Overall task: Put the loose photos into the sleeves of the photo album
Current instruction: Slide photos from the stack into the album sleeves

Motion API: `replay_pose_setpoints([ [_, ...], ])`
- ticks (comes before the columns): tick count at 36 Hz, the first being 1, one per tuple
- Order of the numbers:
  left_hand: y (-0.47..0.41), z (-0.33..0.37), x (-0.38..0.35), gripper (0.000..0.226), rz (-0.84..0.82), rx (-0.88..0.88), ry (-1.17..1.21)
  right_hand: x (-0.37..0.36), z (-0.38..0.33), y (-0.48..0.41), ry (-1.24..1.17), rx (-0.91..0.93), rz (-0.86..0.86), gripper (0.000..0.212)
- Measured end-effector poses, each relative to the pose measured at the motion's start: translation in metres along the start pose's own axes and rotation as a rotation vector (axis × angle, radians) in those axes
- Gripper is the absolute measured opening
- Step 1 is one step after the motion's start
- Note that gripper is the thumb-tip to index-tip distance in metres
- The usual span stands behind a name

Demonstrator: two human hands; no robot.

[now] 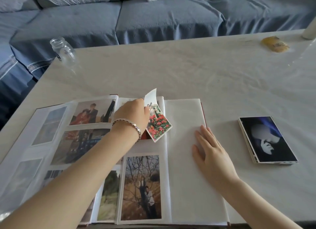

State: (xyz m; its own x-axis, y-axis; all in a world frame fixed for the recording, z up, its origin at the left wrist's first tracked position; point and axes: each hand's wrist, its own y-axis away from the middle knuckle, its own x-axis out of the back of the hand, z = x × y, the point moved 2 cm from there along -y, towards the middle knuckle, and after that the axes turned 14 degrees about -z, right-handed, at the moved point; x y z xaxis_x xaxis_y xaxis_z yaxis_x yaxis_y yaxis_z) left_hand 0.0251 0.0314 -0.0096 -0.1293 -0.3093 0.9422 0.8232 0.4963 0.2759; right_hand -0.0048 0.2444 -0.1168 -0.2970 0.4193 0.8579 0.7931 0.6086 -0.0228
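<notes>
On the desk (188,71), head view: photo album (184,177) lies open near the front edge, pages w/ clear sleeves, several filled, e.g. a tree photo (142,186) sits in the lower sleeve of the middle page. L hand (132,114), w/ a metal bracelet (127,124) on the wrist, reaches across the album & pinches a loose photo (158,124) (red flowers, ppl standing behind them) between thumb & fingers. The print is tilted, its upper part bent, its lower corner down against the page by the upper sleeve, just beside the blank white page. Can't tell whether that corner is inside the sleeve opening. R hand (212,153) lies flat, palm down, fingers straight & slightly spread, on the blank white page at the album's right side, gripping nothing. To the right of the album, apart from it, a stack of photos (268,140) sits on the desk, dark print on top, face up. Far left corner of the desk: clear glass jar (63,51), mouth up. Far right: a yellow crumpled item (275,44) & the base of a white cylinder (309,32) at the frame edge. Blue-grey sofa (153,17) runs behind the desk
</notes>
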Motion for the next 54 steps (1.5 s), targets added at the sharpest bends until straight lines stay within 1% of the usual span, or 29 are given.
replay_pose_setpoints([
  [2, 0.0, 0.005, 0.0, 0.021, 0.007, -0.02, -0.012, 0.0, 0.0, 0.0, -0.006, -0.011, -0.002, 0.037],
  [6, -0.004, 0.009, -0.005, 0.021, -0.036, -0.038, -0.04, -0.001, 0.001, 0.0, 0.001, 0.005, 0.016, 0.035],
  [10, -0.007, 0.012, -0.01, 0.021, -0.08, -0.049, 0.007, -0.002, 0.001, 0.0, 0.004, 0.017, 0.042, 0.034],
  [14, -0.013, 0.015, -0.017, 0.023, -0.205, -0.037, 0.122, -0.002, 0.001, 0.0, -0.002, 0.016, 0.053, 0.035],
  [17, -0.019, 0.02, -0.022, 0.025, -0.307, 0.025, 0.308, -0.003, 0.0, 0.0, 0.011, 0.018, 0.071, 0.037],
  [19, -0.021, 0.022, -0.024, 0.035, -0.312, 0.081, 0.443, -0.003, 0.0, -0.001, 0.013, 0.022, 0.075, 0.038],
  [21, -0.023, 0.023, -0.023, 0.038, -0.284, 0.081, 0.477, -0.003, 0.0, -0.002, 0.017, 0.024, 0.076, 0.037],
  [24, -0.024, 0.015, -0.024, 0.047, -0.158, 0.055, 0.476, -0.003, 0.0, -0.002, 0.018, 0.028, 0.08, 0.037],
  [26, -0.025, 0.01, -0.028, 0.044, -0.067, 0.029, 0.452, -0.003, 0.001, -0.002, 0.028, 0.032, 0.087, 0.036],
  [28, -0.026, 0.008, -0.032, 0.038, -0.032, 0.015, 0.43, -0.004, 0.001, -0.002, 0.026, 0.032, 0.086, 0.037],
  [31, -0.025, 0.01, -0.032, 0.04, -0.004, 0.015, 0.392, -0.004, 0.002, -0.002, 0.031, 0.031, 0.088, 0.037],
  [37, -0.026, 0.018, -0.023, 0.046, -0.047, -0.01, 0.262, -0.004, 0.002, -0.002, 0.04, 0.039, 0.104, 0.036],
  [43, -0.026, 0.016, -0.013, 0.038, -0.096, -0.017, 0.195, -0.004, 0.002, -0.002, 0.046, 0.045, 0.109, 0.036],
  [46, -0.027, 0.014, -0.012, 0.033, -0.118, -0.014, 0.188, -0.004, 0.001, -0.002, 0.045, 0.042, 0.105, 0.036],
  [51, -0.03, 0.014, -0.01, 0.032, -0.138, -0.006, 0.197, -0.002, 0.0, -0.002, 0.038, 0.037, 0.093, 0.035],
  [54, -0.031, 0.019, -0.011, 0.032, -0.145, -0.03, 0.225, -0.002, 0.001, -0.002, 0.034, 0.028, 0.082, 0.035],
])
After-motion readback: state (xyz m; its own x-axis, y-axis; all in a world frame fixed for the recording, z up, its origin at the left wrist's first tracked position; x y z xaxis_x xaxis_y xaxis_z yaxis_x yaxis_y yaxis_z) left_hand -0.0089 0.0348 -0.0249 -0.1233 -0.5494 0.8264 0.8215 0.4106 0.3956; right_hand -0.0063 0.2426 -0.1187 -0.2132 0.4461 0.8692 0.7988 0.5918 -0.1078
